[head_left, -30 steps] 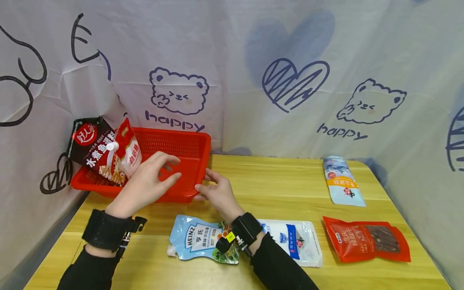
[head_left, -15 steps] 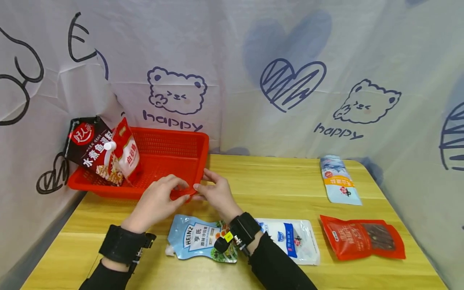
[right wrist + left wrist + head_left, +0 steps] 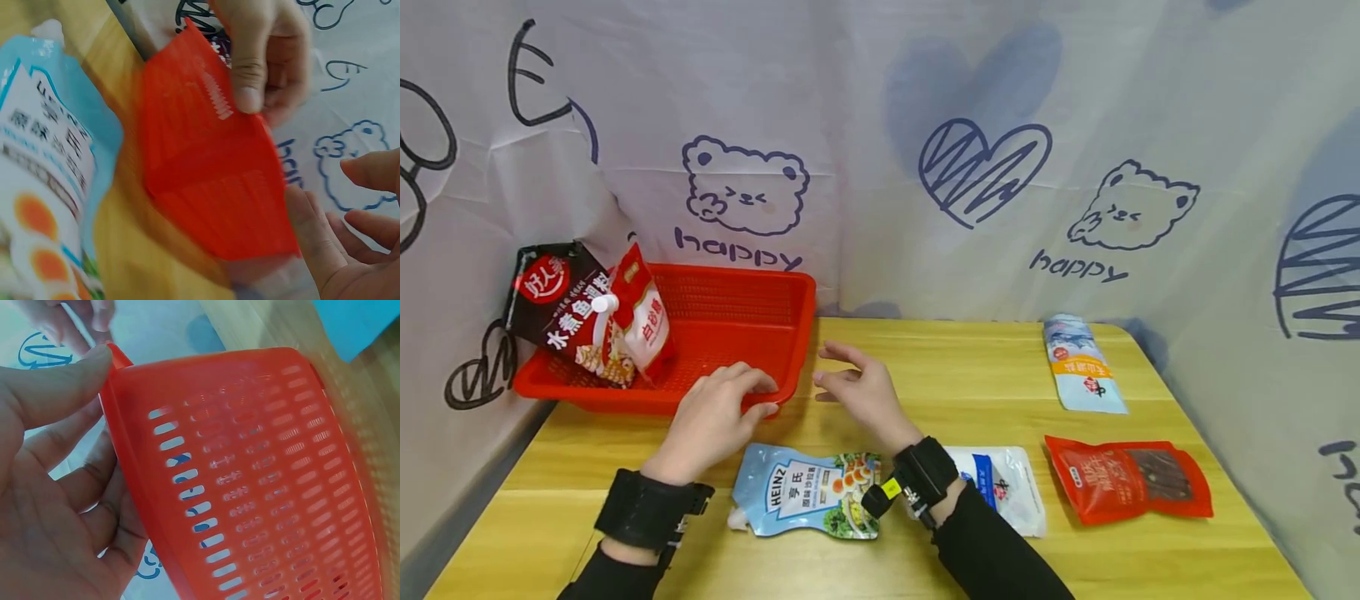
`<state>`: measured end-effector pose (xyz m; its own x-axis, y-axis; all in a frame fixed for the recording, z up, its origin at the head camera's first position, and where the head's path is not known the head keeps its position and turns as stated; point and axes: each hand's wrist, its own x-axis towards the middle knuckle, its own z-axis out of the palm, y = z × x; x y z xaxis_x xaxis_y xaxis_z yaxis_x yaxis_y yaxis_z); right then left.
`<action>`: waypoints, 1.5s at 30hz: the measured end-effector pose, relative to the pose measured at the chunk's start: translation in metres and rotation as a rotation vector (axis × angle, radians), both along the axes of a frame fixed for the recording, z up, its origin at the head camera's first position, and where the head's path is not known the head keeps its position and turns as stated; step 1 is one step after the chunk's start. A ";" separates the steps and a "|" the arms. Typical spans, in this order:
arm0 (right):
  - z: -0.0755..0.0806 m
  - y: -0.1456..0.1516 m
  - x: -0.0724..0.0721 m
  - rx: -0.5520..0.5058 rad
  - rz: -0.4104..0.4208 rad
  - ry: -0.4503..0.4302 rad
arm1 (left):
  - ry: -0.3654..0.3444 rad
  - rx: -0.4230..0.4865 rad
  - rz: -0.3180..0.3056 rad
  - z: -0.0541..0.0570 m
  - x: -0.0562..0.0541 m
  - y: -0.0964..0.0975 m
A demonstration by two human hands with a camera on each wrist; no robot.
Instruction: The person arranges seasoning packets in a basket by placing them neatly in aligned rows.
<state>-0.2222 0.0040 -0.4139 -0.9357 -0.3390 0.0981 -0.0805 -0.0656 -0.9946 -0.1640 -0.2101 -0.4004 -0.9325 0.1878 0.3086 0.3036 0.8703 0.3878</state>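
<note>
A red plastic basket [image 3: 730, 333] stands at the back left of the table. My left hand [image 3: 715, 421] grips its front rim near the right corner; in the left wrist view the thumb lies on the outer side of the rim and the fingers curl over it. Just right of that corner is my right hand [image 3: 865, 396], fingers spread and holding nothing. Inside the basket lean a black seasoning pouch [image 3: 568, 304] and a red-and-white sugar bag [image 3: 643, 321] with a white cap. Below the hands lies a light blue Heinz salad dressing pouch [image 3: 797, 492].
A white-and-blue packet [image 3: 1015, 492] lies partly under the right forearm. Farther right is a red pouch [image 3: 1127, 479] with a clear window, and behind it a light blue salt packet [image 3: 1084, 367]. A white drawn-on cloth [image 3: 880, 167] closes off the back and sides.
My left hand has come from over the basket down to its front rim and taken hold. My right hand has let go of the corner and drawn away to the right.
</note>
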 end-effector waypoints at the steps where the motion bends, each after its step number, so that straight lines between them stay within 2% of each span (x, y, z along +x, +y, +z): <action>1: 0.003 0.004 0.000 0.002 0.000 0.026 | -0.002 -0.001 0.003 0.000 0.000 0.000; 6: 0.016 0.028 0.003 0.042 -0.035 0.182 | -0.006 0.001 0.011 0.002 0.000 0.000; 13: 0.031 0.079 0.009 0.193 -0.134 0.457 | -0.042 0.023 0.018 0.005 0.000 0.003; 18: 0.035 0.121 0.015 0.322 -0.237 0.541 | -0.064 0.026 0.022 0.009 0.000 0.002; 24: 0.030 0.177 0.018 0.458 -0.328 0.581 | -0.080 0.030 0.020 0.010 0.000 0.001; 32: 0.021 0.252 0.031 0.713 -0.393 0.540 | -0.076 0.034 0.016 0.010 -0.001 0.004; 35: 0.018 0.276 0.036 0.820 -0.370 0.517 | -0.074 0.036 0.015 0.010 -0.001 0.004; 40: 0.012 0.312 0.044 0.986 -0.274 0.478 | -0.076 0.038 0.017 0.010 -0.001 0.004; 45: 0.002 0.343 0.044 1.124 -0.176 0.408 | -0.076 0.046 0.011 0.010 -0.001 0.004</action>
